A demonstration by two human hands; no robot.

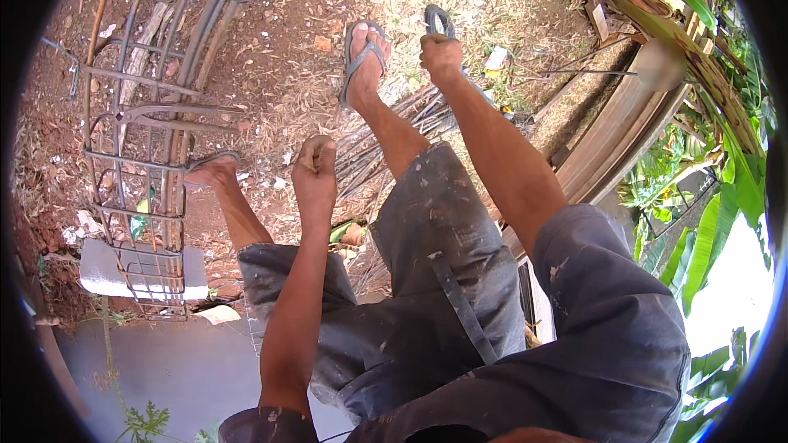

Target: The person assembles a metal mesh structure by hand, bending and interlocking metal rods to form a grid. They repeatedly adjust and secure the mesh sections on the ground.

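Observation:
My right hand [442,57] is closed around a dark looped bundle that looks like a coil of wire [440,18], held out over the ground beside my sandalled foot [365,61]. Hanging in front of my knees, my left hand [315,166] has its fingers curled in against the thumb. Whatever it may hold is hidden or too small to make out. To the left of it stretches a long cage of bent steel rods [174,189]. A pair of long-handled pincers [176,115] lies across the cage, its handles pointing toward the right.
Loose thin rods [369,156] lie on the ground between my feet. Wooden boards [607,131] and banana plants [714,230] stand at the right. A pale sheet [197,272] sits under the cage's near end, by a grey slab [180,369]. Dry leaves cover the soil.

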